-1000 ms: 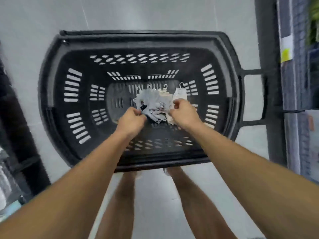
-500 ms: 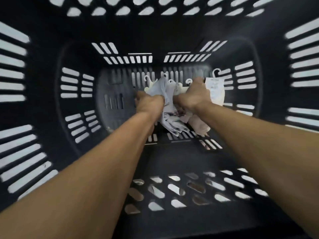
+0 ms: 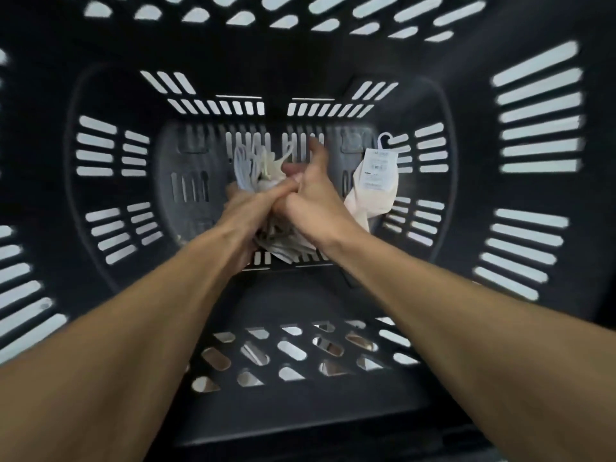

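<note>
Deep in the basket [image 3: 333,295], the left hand [image 3: 245,211] and right hand [image 3: 311,201] press together, each grip clenched round the socks [image 3: 251,161], which stick out beyond and beneath them, one pack [image 3: 376,181] lying just right.

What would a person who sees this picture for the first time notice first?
The dark slotted walls of a black basket fill the whole view. At its middle the left hand and right hand grip a pale bundle of socks. One more tagged pack of socks lies alone to their right.
</note>
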`<state>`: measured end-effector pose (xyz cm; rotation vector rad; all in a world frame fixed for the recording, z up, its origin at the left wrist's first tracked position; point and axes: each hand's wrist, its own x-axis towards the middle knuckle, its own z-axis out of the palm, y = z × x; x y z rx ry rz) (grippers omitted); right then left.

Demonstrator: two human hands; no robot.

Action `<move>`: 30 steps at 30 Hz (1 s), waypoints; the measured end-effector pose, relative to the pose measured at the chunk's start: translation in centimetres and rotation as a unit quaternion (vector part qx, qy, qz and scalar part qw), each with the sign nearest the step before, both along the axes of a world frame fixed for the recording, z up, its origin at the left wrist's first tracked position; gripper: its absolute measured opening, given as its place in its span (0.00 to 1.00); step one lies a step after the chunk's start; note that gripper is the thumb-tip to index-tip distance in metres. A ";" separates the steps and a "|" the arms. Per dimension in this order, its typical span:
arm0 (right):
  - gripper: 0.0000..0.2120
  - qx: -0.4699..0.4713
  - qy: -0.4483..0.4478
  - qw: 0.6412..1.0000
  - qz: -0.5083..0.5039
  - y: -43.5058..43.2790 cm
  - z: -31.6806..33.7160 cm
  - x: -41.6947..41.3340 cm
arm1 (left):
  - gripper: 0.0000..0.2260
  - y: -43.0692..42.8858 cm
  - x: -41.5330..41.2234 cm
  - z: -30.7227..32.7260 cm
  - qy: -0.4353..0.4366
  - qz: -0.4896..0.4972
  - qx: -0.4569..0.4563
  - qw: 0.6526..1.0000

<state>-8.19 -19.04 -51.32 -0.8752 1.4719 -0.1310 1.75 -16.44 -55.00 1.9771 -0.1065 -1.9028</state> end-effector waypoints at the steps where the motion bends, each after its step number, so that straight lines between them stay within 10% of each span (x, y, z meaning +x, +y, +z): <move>1: 0.44 0.023 -0.024 0.999 -0.020 0.1 0.1 -0.2 | 0.49 0.2 0.1 0.1 -0.016 -0.014 -0.007 1.000; 7: 0.38 0.138 -0.093 0.983 -0.081 -0.9 -0.2 -1.4 | 0.41 0.9 0.1 -0.1 -0.188 -0.086 -0.005 0.978; 10: 0.27 0.027 0.050 0.997 -0.052 -1.5 -0.5 -2.2 | 0.23 0.6 0.1 -0.8 -0.264 -0.070 0.008 0.962; 15: 0.29 -0.108 0.375 0.920 0.045 -2.9 -3.1 -6.2 | 0.19 0.0 0.9 -1.4 -0.208 0.002 0.012 0.978; 30: 0.28 0.066 0.376 0.902 0.201 0.1 -6.4 -7.3 | 0.13 0.1 2.0 2.7 -0.161 0.112 -0.036 0.980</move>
